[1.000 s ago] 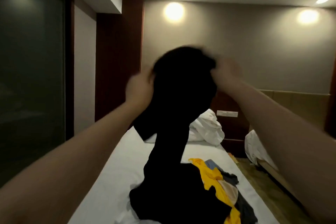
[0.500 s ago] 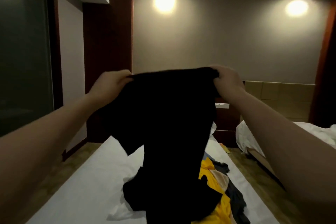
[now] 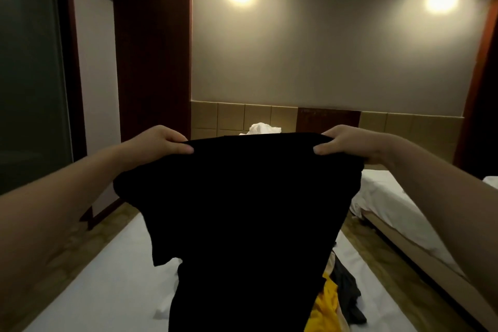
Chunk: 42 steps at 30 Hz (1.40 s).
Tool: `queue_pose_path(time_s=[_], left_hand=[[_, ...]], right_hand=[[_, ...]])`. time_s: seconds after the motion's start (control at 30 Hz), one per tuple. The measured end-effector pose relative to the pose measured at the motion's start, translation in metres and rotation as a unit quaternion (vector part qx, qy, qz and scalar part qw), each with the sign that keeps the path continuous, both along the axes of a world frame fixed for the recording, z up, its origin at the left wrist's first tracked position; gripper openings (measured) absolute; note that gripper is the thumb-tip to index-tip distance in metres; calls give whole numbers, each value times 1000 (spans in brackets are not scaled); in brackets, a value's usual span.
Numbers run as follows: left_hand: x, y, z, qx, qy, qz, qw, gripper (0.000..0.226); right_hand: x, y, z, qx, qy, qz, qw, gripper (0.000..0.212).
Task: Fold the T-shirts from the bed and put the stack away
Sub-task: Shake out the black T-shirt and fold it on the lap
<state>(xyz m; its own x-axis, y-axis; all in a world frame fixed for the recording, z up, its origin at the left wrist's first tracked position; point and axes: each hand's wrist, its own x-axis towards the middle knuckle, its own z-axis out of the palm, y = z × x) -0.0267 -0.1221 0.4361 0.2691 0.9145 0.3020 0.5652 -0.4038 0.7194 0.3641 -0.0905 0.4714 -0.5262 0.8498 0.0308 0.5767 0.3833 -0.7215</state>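
A black T-shirt [image 3: 242, 210] hangs spread out in front of me above the white bed [image 3: 107, 283]. My left hand [image 3: 161, 140] grips its top edge at the left corner, and my right hand [image 3: 347, 143] grips the top edge at the right corner. The cloth is pulled wide between both hands and its lower part drops out of the frame. Behind it on the bed lie a yellow T-shirt [image 3: 326, 304] and a dark grey garment [image 3: 347, 294], mostly hidden by the black one.
A second bed [image 3: 390, 210] with white sheets stands to the right across a strip of wooden floor [image 3: 358, 234]. A white pillow [image 3: 262, 128] shows at the padded headboard [image 3: 231, 116]. A dark glass panel [image 3: 29, 75] is on the left.
Both hands have come down from head height and moved apart, stretching the bunched black T-shirt out wide and flat. The view has swung to face the headboard wall.
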Motion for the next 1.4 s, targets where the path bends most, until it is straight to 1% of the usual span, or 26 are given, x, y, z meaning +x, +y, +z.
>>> queue_pose_path(time_s=[0.03,0.13,0.17,0.23,0.27,0.3,0.33,0.37,0.4,0.43,0.5,0.57,0.6,0.63,0.7,0.77,0.83,0.87,0.93,1.0,1.07,1.13,1.2,1.23,1.3,1.4], left_hand=[[-2,3,-3,-15,-9,-17,1000,16],[-10,19,-12,-66,-6,-54,996,49],[-13,23,-15,-84,3,-64,994,54],[-13,34,-20,-131,22,-70,989,51],[-12,43,-22,-148,37,-54,987,46],[-9,53,-24,-153,65,-29,986,36],[-4,68,-23,-132,108,16,985,24],[1,84,-19,-81,156,77,981,19],[6,101,-11,-12,193,135,972,20],[10,117,0,55,202,186,960,23],[14,148,32,153,172,263,937,27],[16,179,68,226,147,296,916,24],[19,193,87,251,132,300,911,24],[22,204,105,269,114,299,908,24],[27,223,138,306,70,286,905,24],[29,234,164,335,29,280,899,25],[28,238,176,367,29,279,887,26],[27,236,177,382,39,274,882,27],[24,224,167,389,53,260,882,28],[19,207,149,370,58,248,893,27],[15,183,124,333,75,235,910,25],[8,160,95,289,120,227,922,24],[3,137,63,239,158,216,933,23],[3,125,46,215,161,207,941,23],[4,98,7,175,148,199,953,22],[6,55,-51,105,133,190,967,20]], right_hand=[[1,5,-3,-12,0,1,1000,19],[-1,23,-11,-51,-58,1,997,34],[-1,31,-15,-69,-87,-4,994,43],[-1,49,-23,-94,-133,-13,987,63],[-4,58,-26,-92,-141,-22,985,67],[-9,69,-28,-75,-145,-30,986,63],[-15,80,-28,-39,-145,-39,988,51],[-23,93,-25,14,-129,-55,990,38],[-30,106,-18,73,-93,-81,990,26],[-36,122,-8,138,-49,-115,983,17],[-47,154,21,256,32,-165,952,8],[-55,183,55,365,30,-204,908,11],[-58,195,74,401,26,-224,888,11],[-60,204,91,419,37,-243,874,12],[-63,219,123,432,90,-269,856,17],[-60,229,146,442,139,-291,837,17],[-57,231,157,456,161,-302,822,15],[-56,229,158,462,158,-304,818,14],[-57,219,153,470,138,-294,821,12],[-59,201,138,459,121,-275,836,12],[-58,181,116,434,93,-255,859,17],[-56,161,86,411,45,-225,882,21],[-52,142,48,399,11,-194,896,23],[-49,132,29,383,8,-183,905,23],[-42,110,-11,317,20,-164,934,20],[-36,69,-66,175,67,-124,974,14]])
